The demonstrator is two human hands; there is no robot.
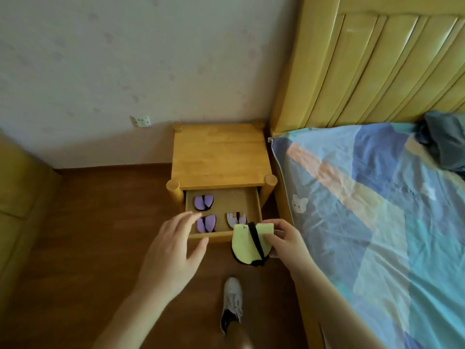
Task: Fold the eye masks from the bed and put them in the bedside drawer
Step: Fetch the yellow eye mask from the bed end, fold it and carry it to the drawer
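We see the drawer (247, 197) pulled out of the nightstand (219, 157), and everything sits around it. Inside lie three folded masks: a purple mask (203, 202) at the back left, a second purple one (206, 222) at the front left, a white mask (236, 219) at the front right. Our right hand (286, 239) pinches a folded yellow mask (245, 244) just over the drawer's front right corner, black strap across it. Our left hand (173, 250) hovers wide and empty at the front left edge. The bed (377, 210) lies right of the drawer.
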